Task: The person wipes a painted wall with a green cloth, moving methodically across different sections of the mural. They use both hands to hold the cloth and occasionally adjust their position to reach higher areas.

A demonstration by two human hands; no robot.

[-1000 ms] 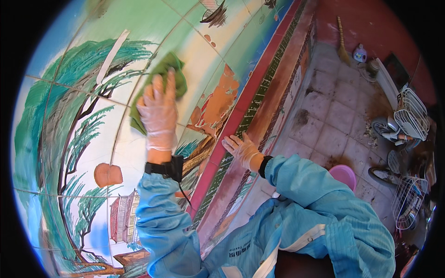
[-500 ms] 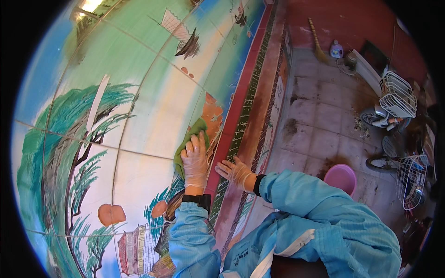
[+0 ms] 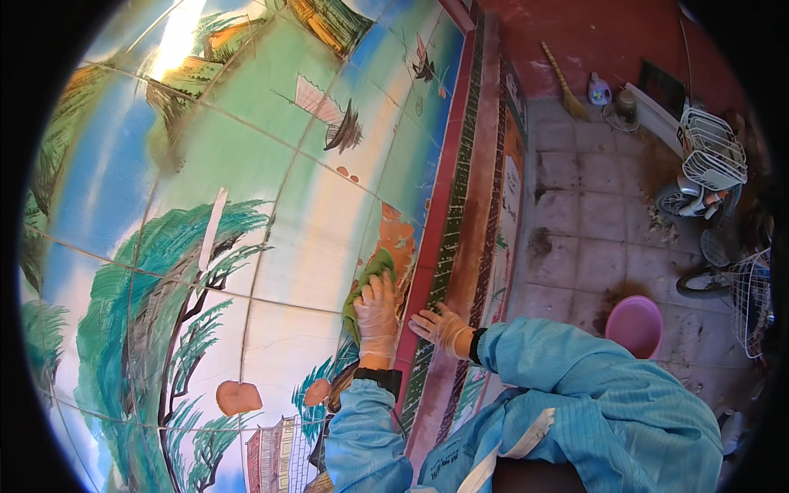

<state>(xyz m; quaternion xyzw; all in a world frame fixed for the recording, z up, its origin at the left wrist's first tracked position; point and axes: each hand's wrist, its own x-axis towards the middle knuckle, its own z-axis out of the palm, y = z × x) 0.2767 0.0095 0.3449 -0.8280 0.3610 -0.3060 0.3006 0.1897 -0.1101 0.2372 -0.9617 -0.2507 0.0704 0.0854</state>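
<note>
My left hand, in a clear disposable glove, presses a green cloth against a painted tile mural. The cloth bunches under and beside its fingers, at the lower end of a chipped brown patch where the glaze is gone. My right hand, gloved as well, rests with fingers spread on the dark red border and the green patterned strip beside it. Nothing shows in that hand. Light blue sleeves cover both arms.
On the tiled floor to the right stands a pink basin. Beyond it are bicycles with wire baskets. A straw broom leans on the red wall, near a detergent bottle. Another chipped spot marks the mural.
The whole view has shifted, so the mural and both hands appear further right and lower. My left hand stays on the cloth beside the chipped patch; my right still rests on the border.
</note>
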